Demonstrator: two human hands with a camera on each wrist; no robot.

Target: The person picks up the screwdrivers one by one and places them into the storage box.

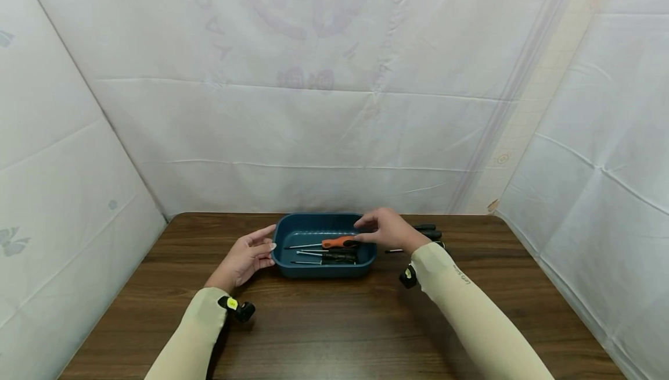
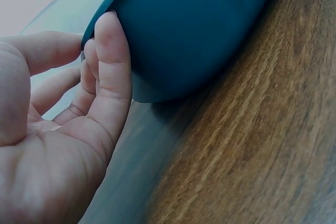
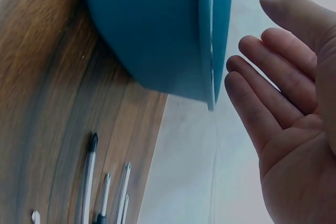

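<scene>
Two hands [image 1: 245,258] [image 1: 389,230] at blue tray [image 1: 292,268]

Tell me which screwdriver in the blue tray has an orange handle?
The farthest one in the tray, lying just under the right hand. The other screwdrivers nearer the person have dark handles.

Two hands [image 1: 245,258] beside screwdriver tray [image 1: 292,232]
</scene>
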